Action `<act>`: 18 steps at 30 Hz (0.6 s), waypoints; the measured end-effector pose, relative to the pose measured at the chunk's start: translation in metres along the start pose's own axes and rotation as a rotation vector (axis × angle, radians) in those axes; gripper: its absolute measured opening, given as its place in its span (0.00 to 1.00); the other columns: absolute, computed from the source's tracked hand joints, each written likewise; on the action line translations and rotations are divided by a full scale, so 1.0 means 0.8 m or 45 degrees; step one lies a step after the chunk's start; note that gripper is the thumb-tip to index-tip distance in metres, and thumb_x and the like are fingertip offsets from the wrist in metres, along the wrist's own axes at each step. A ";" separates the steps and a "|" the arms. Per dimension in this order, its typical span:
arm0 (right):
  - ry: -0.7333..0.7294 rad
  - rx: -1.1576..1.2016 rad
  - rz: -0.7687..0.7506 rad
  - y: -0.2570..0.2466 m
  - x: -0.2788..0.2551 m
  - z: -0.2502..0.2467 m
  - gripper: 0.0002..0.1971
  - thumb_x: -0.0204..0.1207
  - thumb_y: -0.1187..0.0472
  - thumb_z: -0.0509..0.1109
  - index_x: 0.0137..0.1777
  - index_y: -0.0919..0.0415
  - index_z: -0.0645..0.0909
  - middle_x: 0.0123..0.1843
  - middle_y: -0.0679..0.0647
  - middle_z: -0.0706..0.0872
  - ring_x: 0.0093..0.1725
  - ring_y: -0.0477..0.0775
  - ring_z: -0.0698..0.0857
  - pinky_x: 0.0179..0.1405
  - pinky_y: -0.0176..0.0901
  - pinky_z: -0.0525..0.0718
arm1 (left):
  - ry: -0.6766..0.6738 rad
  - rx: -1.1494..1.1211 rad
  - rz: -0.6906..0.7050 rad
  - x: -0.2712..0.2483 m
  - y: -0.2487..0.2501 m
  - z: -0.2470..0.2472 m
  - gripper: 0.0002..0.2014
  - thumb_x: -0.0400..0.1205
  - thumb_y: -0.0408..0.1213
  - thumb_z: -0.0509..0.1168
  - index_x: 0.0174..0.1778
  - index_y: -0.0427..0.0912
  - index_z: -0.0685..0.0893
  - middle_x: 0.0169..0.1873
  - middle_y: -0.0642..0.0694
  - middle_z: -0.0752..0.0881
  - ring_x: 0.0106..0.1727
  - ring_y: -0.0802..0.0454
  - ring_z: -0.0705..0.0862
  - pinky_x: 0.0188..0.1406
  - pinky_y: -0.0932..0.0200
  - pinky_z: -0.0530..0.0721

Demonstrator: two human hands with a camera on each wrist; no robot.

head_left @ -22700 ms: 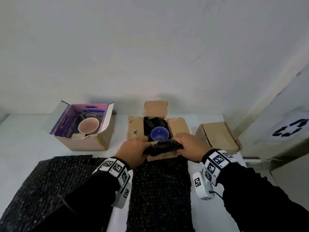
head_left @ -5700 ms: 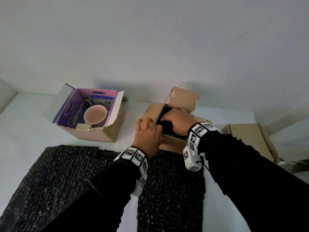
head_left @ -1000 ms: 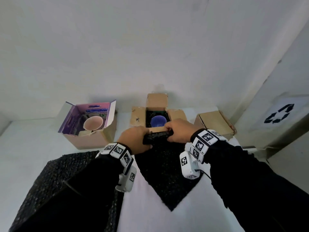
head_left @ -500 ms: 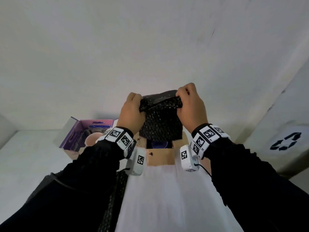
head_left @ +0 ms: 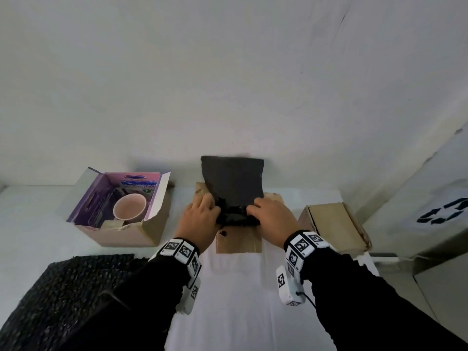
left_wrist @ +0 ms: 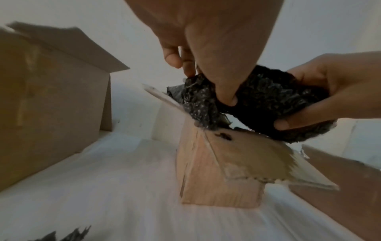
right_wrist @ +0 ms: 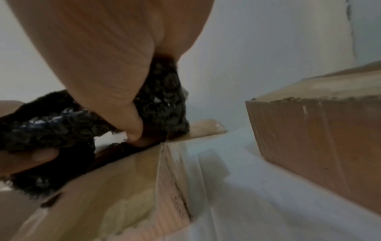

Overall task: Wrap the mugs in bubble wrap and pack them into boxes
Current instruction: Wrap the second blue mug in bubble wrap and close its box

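Note:
A sheet of black bubble wrap [head_left: 234, 183] lies over the open middle cardboard box [head_left: 238, 243], its far end standing up against the wall. My left hand [head_left: 200, 221] and right hand [head_left: 272, 219] both grip its bunched near edge [left_wrist: 266, 101] at the box mouth. The left wrist view shows thumbs and fingers pinching the crumpled wrap [right_wrist: 51, 128] above the box flap [left_wrist: 247, 156]. The blue mug inside this box is hidden under the wrap. A pink mug [head_left: 129, 206] stands unwrapped in the purple-lined box [head_left: 119, 231] at the left.
A closed cardboard box [head_left: 334, 226] sits to the right of the middle box. Another black bubble wrap sheet [head_left: 63, 287] lies at the near left, partly under my left sleeve. A wall rises just behind the boxes. A panel with a recycling sign [head_left: 443, 214] stands at the right.
Both hands lifted the bubble wrap sheet off the table, raised it high, then brought it down over the middle box; the blue mug is now covered.

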State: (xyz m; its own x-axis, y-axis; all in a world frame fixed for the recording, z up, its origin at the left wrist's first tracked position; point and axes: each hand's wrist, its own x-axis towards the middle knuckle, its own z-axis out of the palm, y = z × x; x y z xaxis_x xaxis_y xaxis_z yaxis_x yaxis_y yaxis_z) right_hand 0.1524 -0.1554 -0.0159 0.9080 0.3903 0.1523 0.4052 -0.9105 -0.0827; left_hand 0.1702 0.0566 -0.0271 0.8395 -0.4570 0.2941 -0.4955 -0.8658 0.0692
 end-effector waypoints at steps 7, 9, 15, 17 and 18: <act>-0.204 0.101 0.029 0.011 0.008 0.020 0.13 0.72 0.61 0.63 0.56 0.53 0.77 0.49 0.51 0.86 0.50 0.57 0.81 0.49 0.48 0.72 | -0.298 0.230 0.208 0.010 -0.004 0.018 0.05 0.67 0.37 0.70 0.36 0.50 0.82 0.31 0.52 0.84 0.43 0.41 0.81 0.48 0.46 0.77; -0.192 0.057 0.010 0.015 0.008 0.025 0.13 0.73 0.54 0.61 0.57 0.51 0.76 0.45 0.49 0.86 0.48 0.56 0.82 0.53 0.49 0.70 | -0.361 0.230 0.208 0.012 -0.003 0.015 0.08 0.70 0.47 0.63 0.30 0.49 0.84 0.29 0.52 0.83 0.42 0.42 0.81 0.52 0.45 0.73; -0.207 -0.031 0.007 0.012 0.011 0.026 0.16 0.80 0.40 0.54 0.53 0.51 0.71 0.34 0.48 0.83 0.38 0.56 0.82 0.51 0.50 0.68 | -0.196 0.303 0.229 0.023 -0.002 0.015 0.05 0.74 0.46 0.67 0.38 0.49 0.84 0.29 0.52 0.84 0.45 0.43 0.80 0.59 0.41 0.71; -0.221 0.028 0.066 0.012 0.019 0.028 0.12 0.83 0.49 0.55 0.54 0.54 0.74 0.41 0.54 0.86 0.42 0.60 0.84 0.46 0.49 0.69 | -0.120 0.240 0.204 0.024 -0.004 0.021 0.10 0.73 0.38 0.69 0.50 0.47 0.80 0.33 0.49 0.85 0.45 0.42 0.79 0.55 0.43 0.73; -0.218 0.090 0.103 0.013 0.022 0.029 0.11 0.82 0.51 0.58 0.55 0.55 0.77 0.46 0.55 0.86 0.45 0.60 0.84 0.45 0.48 0.70 | -0.089 0.211 0.229 0.024 -0.006 0.023 0.11 0.74 0.36 0.67 0.52 0.47 0.80 0.38 0.48 0.84 0.46 0.42 0.78 0.53 0.44 0.75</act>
State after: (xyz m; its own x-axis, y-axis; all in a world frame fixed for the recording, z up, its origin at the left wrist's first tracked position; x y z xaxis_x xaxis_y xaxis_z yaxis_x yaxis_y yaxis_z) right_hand 0.1753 -0.1547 -0.0370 0.9403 0.3392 -0.0270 0.3311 -0.9304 -0.1575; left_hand 0.1930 0.0481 -0.0394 0.7574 -0.6146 0.2205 -0.5998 -0.7883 -0.1370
